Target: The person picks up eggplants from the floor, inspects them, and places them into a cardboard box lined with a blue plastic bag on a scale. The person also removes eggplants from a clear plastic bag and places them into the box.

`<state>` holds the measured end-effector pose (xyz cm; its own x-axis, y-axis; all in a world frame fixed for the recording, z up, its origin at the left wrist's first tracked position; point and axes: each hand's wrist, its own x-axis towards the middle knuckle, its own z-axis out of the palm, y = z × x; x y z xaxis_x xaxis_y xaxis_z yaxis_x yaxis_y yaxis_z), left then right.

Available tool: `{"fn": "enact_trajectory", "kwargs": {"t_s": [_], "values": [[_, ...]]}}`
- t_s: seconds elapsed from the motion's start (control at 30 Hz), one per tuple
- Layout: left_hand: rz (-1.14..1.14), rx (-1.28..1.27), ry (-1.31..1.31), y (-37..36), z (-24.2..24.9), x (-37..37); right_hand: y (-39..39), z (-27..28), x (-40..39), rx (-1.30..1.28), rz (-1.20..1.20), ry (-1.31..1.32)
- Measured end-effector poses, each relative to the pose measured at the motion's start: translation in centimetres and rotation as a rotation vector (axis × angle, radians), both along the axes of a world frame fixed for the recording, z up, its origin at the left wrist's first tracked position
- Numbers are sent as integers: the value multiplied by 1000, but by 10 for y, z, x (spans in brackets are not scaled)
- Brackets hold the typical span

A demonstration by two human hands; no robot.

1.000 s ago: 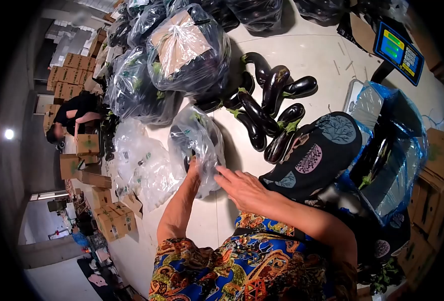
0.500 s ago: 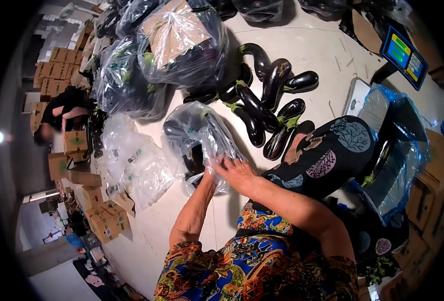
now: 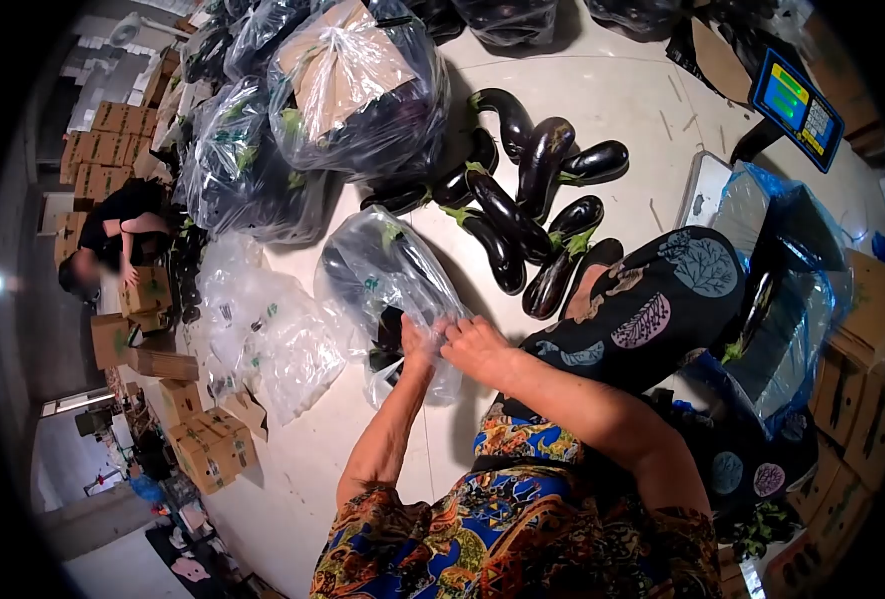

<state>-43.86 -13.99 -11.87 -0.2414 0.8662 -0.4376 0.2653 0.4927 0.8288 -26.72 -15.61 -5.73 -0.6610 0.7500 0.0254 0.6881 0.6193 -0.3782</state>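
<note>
Both hands (image 3: 452, 344) pinching clear bag (image 3: 382, 275), green print unreadable

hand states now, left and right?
Left hand: closed on the clear plastic bag of eggplants.
Right hand: closed on the same bag's edge.

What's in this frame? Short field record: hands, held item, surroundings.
left hand: grips the mouth of the clear plastic bag of dark eggplants
right hand: on the same bag mouth, beside the left
floor: pale, bag rests on it
loose glossy purple eggplants: heaped beyond the bag
empty clear plastic bags: left of it
blue weighing-scale display: upper right
</note>
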Motion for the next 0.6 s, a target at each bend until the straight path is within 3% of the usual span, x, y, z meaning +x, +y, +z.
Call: {"fn": "enact_trajectory", "kwargs": {"t_s": [0.13, 0.23, 0.3, 0.37, 0.4, 0.47, 0.5, 0.53, 0.57, 0.6], "values": [[-103, 102, 490, 9, 21, -12, 1, 16, 9, 170, -53, 136], [-107, 112, 480, 15, 36, -19, 2, 16, 2, 50, 49, 114], [-111, 115, 446, 9, 19, -25, 6, 21, -3, -7, 39, 122], [-29, 189, 250, -6, -18, -35, 10, 31, -15, -124, -80, 72], [43, 176, 180, -10, -21, -28, 12, 38, -16, -285, -281, 175], [230, 44, -294, -14, -24, -18, 21, 38, -20, -640, -528, 345], [377, -3, -747, -14, -28, -15, 25, 36, -22, -823, -649, 432], [526, -50, -1203, -11, -19, -5, 28, 35, -15, -792, -594, 449], [439, -6, -790, -9, -10, 7, 31, 36, -15, -727, -741, 433], [347, 34, -378, 2, 33, 37, 36, 34, -11, -654, -753, 527]]}}
